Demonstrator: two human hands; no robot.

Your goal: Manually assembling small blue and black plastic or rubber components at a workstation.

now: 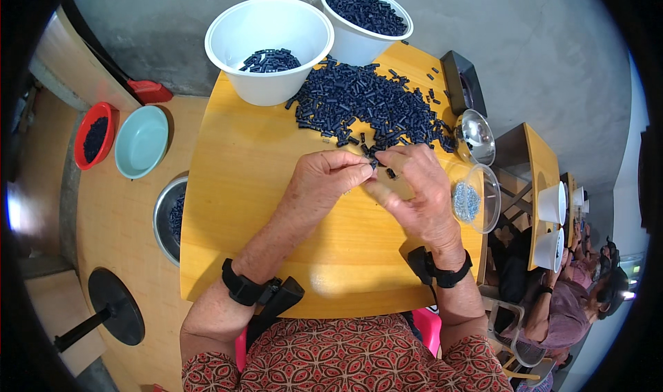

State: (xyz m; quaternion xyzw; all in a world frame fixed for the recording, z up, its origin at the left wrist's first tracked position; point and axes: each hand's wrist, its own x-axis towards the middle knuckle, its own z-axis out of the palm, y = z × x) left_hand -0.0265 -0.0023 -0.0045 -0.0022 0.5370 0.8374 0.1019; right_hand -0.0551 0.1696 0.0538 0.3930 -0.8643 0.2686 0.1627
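My left hand (324, 185) and my right hand (414, 192) meet over the yellow wooden table (242, 206), fingertips pinched together on one small dark plastic piece (373, 163). Just beyond my fingers lies a big heap of the same dark blue-black pieces (366, 102). Behind the heap stand two white bowls: the left bowl (269, 47) holds a few pieces, the right bowl (366, 19) is nearly full. A clear round dish (476, 199) with small silvery bits sits beside my right hand.
A shiny metal bowl (476, 136) and a black tray (463, 81) stand at the table's right edge. Left of the table are a metal bowl (169, 219) with dark pieces, a teal bowl (141, 142) and a red bowl (94, 135). Another person (573, 302) sits at the right.
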